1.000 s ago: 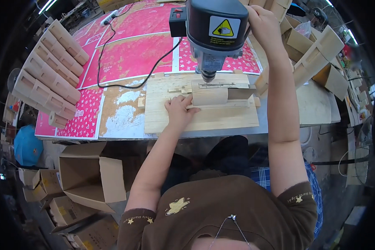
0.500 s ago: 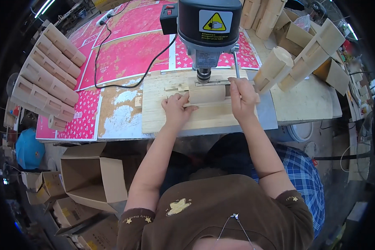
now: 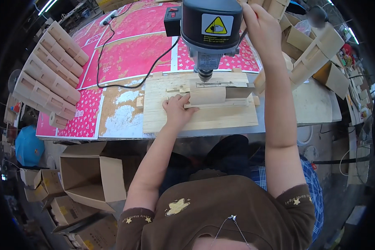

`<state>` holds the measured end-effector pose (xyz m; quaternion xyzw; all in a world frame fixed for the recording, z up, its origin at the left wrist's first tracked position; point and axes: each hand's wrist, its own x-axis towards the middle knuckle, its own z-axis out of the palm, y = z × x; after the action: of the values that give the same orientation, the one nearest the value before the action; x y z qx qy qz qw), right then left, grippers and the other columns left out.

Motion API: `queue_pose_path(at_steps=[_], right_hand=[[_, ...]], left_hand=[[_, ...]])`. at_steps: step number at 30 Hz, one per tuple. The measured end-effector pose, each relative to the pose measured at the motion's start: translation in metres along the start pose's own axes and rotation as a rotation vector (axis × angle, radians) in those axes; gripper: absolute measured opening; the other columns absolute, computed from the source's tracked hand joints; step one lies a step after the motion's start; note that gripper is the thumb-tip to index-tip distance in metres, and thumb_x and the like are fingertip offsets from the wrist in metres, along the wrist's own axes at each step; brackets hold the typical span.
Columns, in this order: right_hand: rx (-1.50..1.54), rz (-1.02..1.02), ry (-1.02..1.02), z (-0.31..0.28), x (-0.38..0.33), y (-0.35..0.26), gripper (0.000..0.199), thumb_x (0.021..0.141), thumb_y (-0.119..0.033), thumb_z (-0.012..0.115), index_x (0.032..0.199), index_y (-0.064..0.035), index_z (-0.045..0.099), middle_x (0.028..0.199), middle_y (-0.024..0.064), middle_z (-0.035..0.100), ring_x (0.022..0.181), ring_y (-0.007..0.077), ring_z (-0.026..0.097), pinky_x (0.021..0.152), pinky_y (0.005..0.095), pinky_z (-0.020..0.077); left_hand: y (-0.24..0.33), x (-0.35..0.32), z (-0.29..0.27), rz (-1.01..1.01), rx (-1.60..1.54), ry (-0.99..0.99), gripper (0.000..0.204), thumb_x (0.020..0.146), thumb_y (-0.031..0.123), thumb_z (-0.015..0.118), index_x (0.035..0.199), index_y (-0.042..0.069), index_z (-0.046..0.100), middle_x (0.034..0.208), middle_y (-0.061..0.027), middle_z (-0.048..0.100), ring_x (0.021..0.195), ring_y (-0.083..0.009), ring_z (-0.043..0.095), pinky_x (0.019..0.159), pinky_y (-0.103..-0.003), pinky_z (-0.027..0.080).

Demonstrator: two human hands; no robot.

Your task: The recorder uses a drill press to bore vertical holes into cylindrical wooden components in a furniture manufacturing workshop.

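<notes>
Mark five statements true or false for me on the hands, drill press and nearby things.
1. The left hand is at the left end of the wooden piece. True.
2. The right hand lies flat on the board. False: the right hand is raised beside the drill press.
3. The warning label bears a yellow triangle. True.
4. The largest cardboard box is shut. False: the largest cardboard box stands open.
5. The power cord is black. True.

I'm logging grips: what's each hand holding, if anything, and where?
Right hand: the drill press lever, by its upper end. Left hand: touching the left end of the wooden piece; grip unclear.
</notes>
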<state>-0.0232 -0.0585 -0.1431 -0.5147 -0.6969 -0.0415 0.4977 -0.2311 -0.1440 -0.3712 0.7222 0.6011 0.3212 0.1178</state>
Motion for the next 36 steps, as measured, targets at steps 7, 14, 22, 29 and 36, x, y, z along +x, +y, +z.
queue_pose_path(at_steps=[7,14,22,29,36], right_hand=[[0.275,0.045,-0.045,0.014,-0.033,0.044,0.036,0.088,-0.034,0.051,0.108,-0.0033,0.054,0.086,0.0128,0.060,0.079,0.0260,0.058,0.073,0.0357,0.0431],[-0.062,-0.120,-0.458,0.012,-0.171,0.088,0.034,0.073,-0.022,0.068,0.100,-0.0046,0.057,0.087,0.0123,0.060,0.086,0.0306,0.053,0.078,0.0398,0.0402],[-0.019,-0.152,-0.495,-0.005,-0.195,0.060,0.030,0.067,-0.015,0.070,0.092,-0.0047,0.057,0.082,0.0105,0.057,0.081,0.0303,0.049,0.072,0.0397,0.0384],[0.065,-0.071,-0.564,-0.016,-0.198,0.052,0.027,0.067,-0.009,0.069,0.091,-0.0026,0.057,0.085,0.0111,0.057,0.083,0.0309,0.048,0.073,0.0371,0.0387],[0.112,-0.101,-0.547,-0.011,-0.206,0.043,0.031,0.067,-0.010,0.069,0.094,-0.0027,0.057,0.086,0.0113,0.056,0.084,0.0308,0.048,0.074,0.0382,0.0396]], left_hand=[[0.007,0.007,0.008,-0.178,-0.164,-0.012,0.048,0.054,0.035,0.080,0.094,0.013,0.066,0.084,-0.0008,0.056,0.087,-0.0174,0.052,0.090,-0.042,0.023],[0.002,0.002,0.001,-0.053,-0.233,0.089,0.039,0.053,0.025,0.081,0.085,0.010,0.065,0.082,-0.0025,0.056,0.075,-0.0178,0.056,0.088,-0.043,0.033],[-0.032,-0.057,-0.104,-0.218,-0.691,-0.005,0.032,0.057,0.008,0.080,0.084,0.002,0.064,0.074,0.0029,0.052,0.068,-0.0053,0.051,0.060,-0.023,0.043],[-0.032,-0.081,-0.178,-0.451,-0.719,0.087,0.024,0.062,0.010,0.078,0.077,-0.001,0.063,0.060,0.0032,0.052,0.050,-0.0022,0.044,0.045,-0.017,0.035],[-0.002,-0.076,-0.150,-0.859,-0.829,0.001,0.030,0.071,0.028,0.073,0.065,0.003,0.057,0.051,-0.0005,0.050,0.036,-0.0045,0.038,0.034,-0.018,0.027]])
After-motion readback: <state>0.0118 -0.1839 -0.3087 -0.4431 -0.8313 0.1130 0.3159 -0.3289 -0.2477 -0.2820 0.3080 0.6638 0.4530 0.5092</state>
